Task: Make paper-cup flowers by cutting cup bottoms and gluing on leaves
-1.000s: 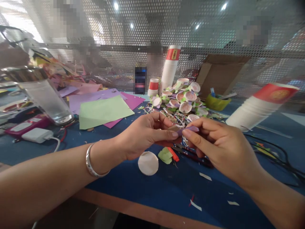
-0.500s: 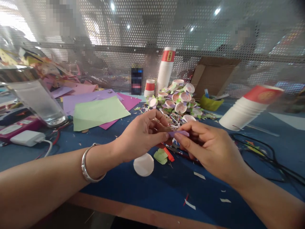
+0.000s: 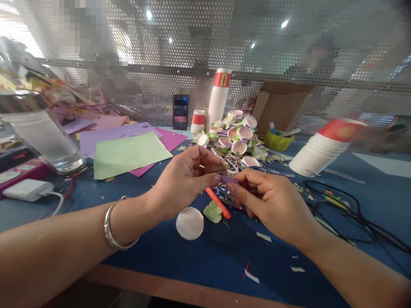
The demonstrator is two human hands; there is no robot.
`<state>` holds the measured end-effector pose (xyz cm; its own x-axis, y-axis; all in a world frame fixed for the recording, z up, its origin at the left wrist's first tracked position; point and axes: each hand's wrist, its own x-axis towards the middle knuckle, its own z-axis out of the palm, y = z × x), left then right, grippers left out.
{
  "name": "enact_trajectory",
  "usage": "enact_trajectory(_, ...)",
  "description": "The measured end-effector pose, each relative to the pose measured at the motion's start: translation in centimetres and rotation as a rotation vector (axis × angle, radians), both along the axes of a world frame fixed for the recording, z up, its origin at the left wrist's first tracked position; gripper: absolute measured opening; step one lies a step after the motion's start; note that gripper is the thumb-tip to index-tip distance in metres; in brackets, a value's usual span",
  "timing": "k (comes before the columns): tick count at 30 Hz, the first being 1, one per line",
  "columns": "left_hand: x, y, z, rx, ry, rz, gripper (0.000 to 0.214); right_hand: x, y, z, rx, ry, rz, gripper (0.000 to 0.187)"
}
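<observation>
Both my hands meet above the blue table [image 3: 192, 252], pinching one small purple paper piece [image 3: 228, 179] between thumbs and forefingers. My left hand [image 3: 186, 179], a silver bangle on its wrist, grips it from the left. My right hand [image 3: 266, 201] grips it from the right, fingers curled. Right below the hands lie a white paper disc [image 3: 189, 223], a folded green paper scrap [image 3: 212, 212] and an orange-red stick [image 3: 218, 202]. Behind them stands a heap of decorated paper cup rounds [image 3: 239, 139] amid paper shreds.
Green, purple and pink paper sheets [image 3: 128, 152] lie at the left, beside a glass jar [image 3: 41, 137] and a white charger [image 3: 27, 189]. Stacked paper cups [image 3: 220, 98] stand behind; another cup stack [image 3: 324, 145] lies at right. Black cables [image 3: 346, 209] trail right. A perforated screen closes the back.
Both hands have drifted slightly left and down together with the purple piece, which now shows less between the fingers. The orange-red stick is more exposed beneath them.
</observation>
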<state>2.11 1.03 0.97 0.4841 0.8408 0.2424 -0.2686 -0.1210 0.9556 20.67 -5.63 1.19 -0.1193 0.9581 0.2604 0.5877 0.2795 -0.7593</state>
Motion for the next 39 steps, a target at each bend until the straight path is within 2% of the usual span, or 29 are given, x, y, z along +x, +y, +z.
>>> enact_trajectory(4,-0.2,0.9,-0.1,0.035,-0.046,0.043,0.027,1.7,0.8,0.5,0.030,-0.047,-0.011,0.026)
enact_trajectory(6,-0.3,1.6,-0.2,0.059,-0.051,0.078,0.029,3.6,1.5,1.0,0.136,-0.152,-0.112,0.027)
enact_trajectory(9,-0.6,2.5,-0.2,0.117,-0.036,0.116,0.034,7.0,2.6,1.5,0.229,-0.414,-0.304,0.024)
enact_trajectory(11,-0.8,2.8,-0.2,0.152,-0.022,0.108,0.035,9.2,3.1,1.5,0.196,-0.581,-0.336,0.022)
enact_trajectory(16,-0.9,3.1,0.0,0.195,-0.008,0.063,0.030,12.7,3.6,0.8,0.081,-0.649,-0.271,0.027)
enact_trajectory(19,-1.1,3.2,-0.1,0.211,0.021,0.077,0.032,13.7,3.5,0.4,0.030,-0.647,-0.231,0.025)
enact_trajectory(23,-1.1,3.5,-0.2,0.205,0.032,0.081,0.034,14.3,3.3,0.4,-0.049,-0.635,-0.272,0.017)
enact_trajectory(25,-1.2,3.6,-0.3,0.202,0.025,0.075,0.035,14.4,3.6,0.6,-0.136,-0.631,-0.300,0.012)
enact_trajectory(29,-1.2,3.8,-0.6,0.194,0.019,0.052,0.036,14.2,4.9,0.7,-0.400,-0.586,-0.313,0.020)
enact_trajectory(34,-1.2,3.9,-0.7,0.182,0.024,0.054,0.037,13.8,5.1,0.8,-0.551,-0.362,-0.377,0.022)
enact_trajectory(39,-1.2,4.0,-0.8,0.178,0.016,0.051,0.037,13.6,4.4,1.4,-0.536,-0.063,-0.427,0.018)
